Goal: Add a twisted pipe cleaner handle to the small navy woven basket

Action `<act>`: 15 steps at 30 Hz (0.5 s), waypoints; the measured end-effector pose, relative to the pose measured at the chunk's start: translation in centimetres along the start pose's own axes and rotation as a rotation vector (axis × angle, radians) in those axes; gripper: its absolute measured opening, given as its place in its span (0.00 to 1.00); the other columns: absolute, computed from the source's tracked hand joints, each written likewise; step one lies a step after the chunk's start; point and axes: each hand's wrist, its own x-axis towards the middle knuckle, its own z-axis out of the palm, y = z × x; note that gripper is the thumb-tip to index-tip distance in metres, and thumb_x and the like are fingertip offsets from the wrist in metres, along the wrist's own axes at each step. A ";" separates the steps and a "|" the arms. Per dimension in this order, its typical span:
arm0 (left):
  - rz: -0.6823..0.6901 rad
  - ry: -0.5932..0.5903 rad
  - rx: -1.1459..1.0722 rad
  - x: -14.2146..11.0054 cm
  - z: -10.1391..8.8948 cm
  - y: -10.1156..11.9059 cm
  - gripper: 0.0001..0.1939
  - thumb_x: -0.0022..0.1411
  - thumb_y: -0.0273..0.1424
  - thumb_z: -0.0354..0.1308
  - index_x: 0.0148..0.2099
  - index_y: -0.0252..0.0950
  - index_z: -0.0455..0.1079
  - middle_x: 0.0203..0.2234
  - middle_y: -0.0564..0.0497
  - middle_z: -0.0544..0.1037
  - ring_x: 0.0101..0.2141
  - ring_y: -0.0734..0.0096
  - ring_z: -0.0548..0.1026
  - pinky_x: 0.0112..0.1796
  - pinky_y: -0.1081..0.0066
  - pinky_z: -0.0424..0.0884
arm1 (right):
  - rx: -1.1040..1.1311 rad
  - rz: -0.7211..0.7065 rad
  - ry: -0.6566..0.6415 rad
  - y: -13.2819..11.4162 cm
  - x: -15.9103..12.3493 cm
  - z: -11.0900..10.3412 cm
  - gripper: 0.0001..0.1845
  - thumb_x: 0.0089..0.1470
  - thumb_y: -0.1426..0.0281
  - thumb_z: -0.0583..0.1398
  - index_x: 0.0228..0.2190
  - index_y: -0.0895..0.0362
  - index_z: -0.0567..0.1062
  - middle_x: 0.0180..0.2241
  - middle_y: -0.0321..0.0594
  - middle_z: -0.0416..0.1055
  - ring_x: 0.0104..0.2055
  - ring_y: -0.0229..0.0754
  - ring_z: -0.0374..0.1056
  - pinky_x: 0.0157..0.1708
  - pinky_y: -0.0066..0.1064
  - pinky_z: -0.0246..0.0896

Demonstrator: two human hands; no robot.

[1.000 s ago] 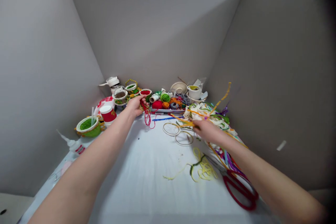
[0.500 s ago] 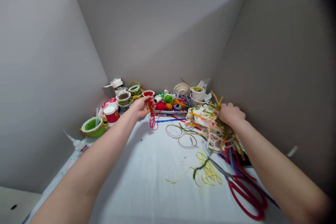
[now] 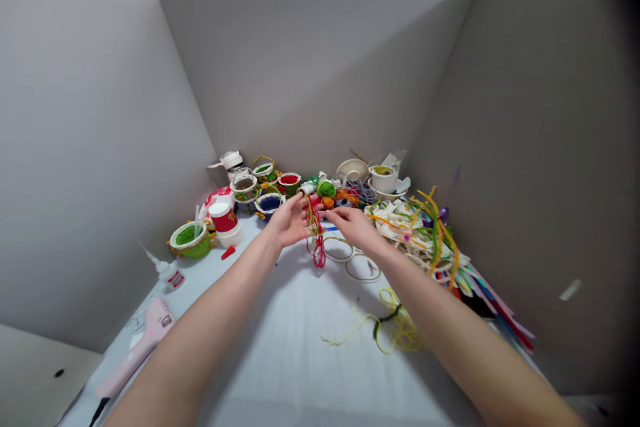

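Observation:
My left hand (image 3: 293, 221) is raised above the middle of the table, palm partly up, with yarn (image 3: 319, 247) in red and some yellow-green hanging from its curled fingers in loose loops. Close beside it on the right, my right hand (image 3: 353, 223) is closed in a pinch. Its thumb and forefinger meet at the edge of the hanging strands, where a small pale bit shows; I cannot make out what they grip. Below and behind the hands lie two thin hoops (image 3: 363, 267). Nearer me, a tangle of yellow yarn (image 3: 400, 330) is partly covered by my right forearm.
A heap of crocheted pieces and cords (image 3: 410, 233) fills the right side. Small decorated baskets (image 3: 270, 203), yarn balls (image 3: 327, 189) and white bowls (image 3: 383, 180) stand along the back. At left are a green basket (image 3: 193, 247), a glue bottle (image 3: 171, 273) and a pink glue gun (image 3: 143, 347).
My right hand has left the heap on the right and come over beside my left hand at the yarn. My left hand and its yarn have shifted slightly right. The view has shifted a little.

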 end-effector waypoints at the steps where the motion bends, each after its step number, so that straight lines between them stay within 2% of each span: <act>1: -0.010 0.009 0.005 0.0 -0.1 -0.5 0.16 0.62 0.40 0.52 0.44 0.36 0.72 0.34 0.45 0.78 0.33 0.63 0.77 0.37 0.59 0.72 | 0.043 0.011 -0.009 0.2 0.4 0.8 0.21 0.51 0.54 0.57 0.31 0.59 0.78 0.28 0.39 0.74 0.30 0.41 0.65 0.30 0.30 0.55; 3: -0.022 0.038 0.019 0.0 -0.3 -1.1 0.14 0.62 0.38 0.53 0.43 0.35 0.73 0.31 0.46 0.78 0.29 0.65 0.76 0.36 0.59 0.72 | 0.141 0.052 -0.039 0.5 1.0 2.0 0.19 0.48 0.55 0.59 0.29 0.59 0.78 0.28 0.38 0.74 0.30 0.39 0.65 0.29 0.29 0.55; 6: -0.003 0.091 0.025 0.3 -0.7 -1.6 0.09 0.62 0.33 0.54 0.41 0.35 0.73 0.31 0.47 0.78 0.29 0.67 0.75 0.37 0.60 0.72 | 0.262 0.134 -0.051 0.6 0.9 2.5 0.15 0.43 0.58 0.61 0.27 0.58 0.76 0.26 0.36 0.72 0.28 0.38 0.64 0.27 0.28 0.55; 10: 0.052 0.184 -0.005 0.9 -1.1 -1.7 0.06 0.62 0.26 0.54 0.38 0.34 0.72 0.32 0.48 0.79 0.32 0.70 0.77 0.40 0.64 0.72 | 0.385 0.216 -0.038 0.7 0.0 2.2 0.13 0.42 0.59 0.62 0.26 0.57 0.73 0.25 0.35 0.70 0.29 0.38 0.65 0.29 0.29 0.57; 15: 0.079 0.263 -0.052 1.0 -2.4 -2.1 0.05 0.63 0.25 0.54 0.37 0.33 0.71 0.33 0.46 0.78 0.36 0.68 0.78 0.41 0.64 0.72 | 0.540 0.256 0.013 1.0 -2.0 0.9 0.13 0.42 0.60 0.62 0.26 0.56 0.70 0.30 0.37 0.71 0.33 0.38 0.66 0.33 0.29 0.59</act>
